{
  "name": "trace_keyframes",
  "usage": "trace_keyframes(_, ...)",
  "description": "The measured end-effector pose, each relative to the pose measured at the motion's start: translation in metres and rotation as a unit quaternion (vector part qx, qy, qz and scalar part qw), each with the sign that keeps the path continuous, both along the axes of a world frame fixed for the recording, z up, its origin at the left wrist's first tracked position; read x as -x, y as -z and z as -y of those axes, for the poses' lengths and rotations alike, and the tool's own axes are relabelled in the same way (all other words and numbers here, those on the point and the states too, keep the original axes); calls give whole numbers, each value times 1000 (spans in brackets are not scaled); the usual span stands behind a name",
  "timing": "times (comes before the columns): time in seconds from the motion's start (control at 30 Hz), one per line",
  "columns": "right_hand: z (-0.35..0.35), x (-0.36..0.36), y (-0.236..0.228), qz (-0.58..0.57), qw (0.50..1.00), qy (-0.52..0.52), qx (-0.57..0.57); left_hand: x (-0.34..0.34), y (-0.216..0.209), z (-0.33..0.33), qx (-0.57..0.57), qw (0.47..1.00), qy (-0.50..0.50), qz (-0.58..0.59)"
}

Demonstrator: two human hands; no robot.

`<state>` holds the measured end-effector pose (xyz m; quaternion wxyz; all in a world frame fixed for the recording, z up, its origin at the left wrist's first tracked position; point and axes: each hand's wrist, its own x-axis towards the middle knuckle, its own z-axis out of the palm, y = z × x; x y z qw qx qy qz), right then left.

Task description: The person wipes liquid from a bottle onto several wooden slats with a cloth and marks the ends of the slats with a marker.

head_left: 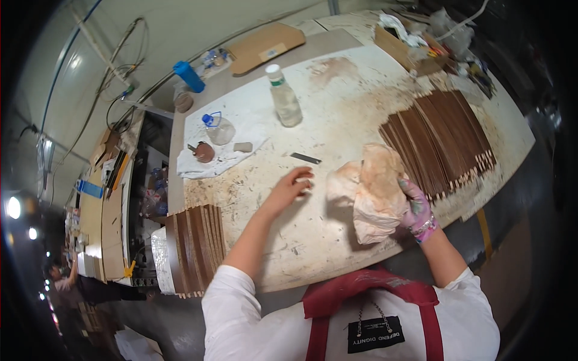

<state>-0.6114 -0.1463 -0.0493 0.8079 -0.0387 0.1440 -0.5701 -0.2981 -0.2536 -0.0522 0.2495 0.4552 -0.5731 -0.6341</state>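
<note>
In my right hand [419,210], which wears a stained pink glove, is a crumpled, brown-stained cream cloth [379,192] held above the table's near side. My bare left hand [293,189] is left of the cloth, over the tabletop, its fingers loosely bent and apart with nothing visible in them. Just beyond those fingers lies a small dark flat strip [306,158], perhaps a blade. To the right, a row of dark brown wooden slats [436,141] with light pegs at their ends lies partly behind the cloth. More brown slats [195,246] stand at the near left edge.
Farther back on the stained white table [289,253] stands a clear bottle with a white cap [284,99]. A white towel [195,165] carries a blue-handled jug [220,129], a brown pot [205,152] and a grey block [243,147]. Cardboard [265,48] and a filled box [415,57] lie behind.
</note>
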Motion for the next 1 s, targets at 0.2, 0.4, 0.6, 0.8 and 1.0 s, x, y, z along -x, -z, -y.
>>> trace_keyframes(0.2,59,-11,-26,-141,990,11,26,-44,-20,127,155,972,-158,80)
trace_keyframes(0.4,129,-30,-22,-166,984,65,-6,-18,22,216,297,925,-192,140)
trace_keyframes(0.6,136,-29,7,-103,989,107,9,27,44,242,339,919,-168,109)
trace_keyframes(0.8,107,-14,11,-93,983,161,-2,50,24,186,519,796,23,309)
trace_keyframes(1.0,66,-20,31,-42,992,121,-19,56,5,109,647,667,148,339)
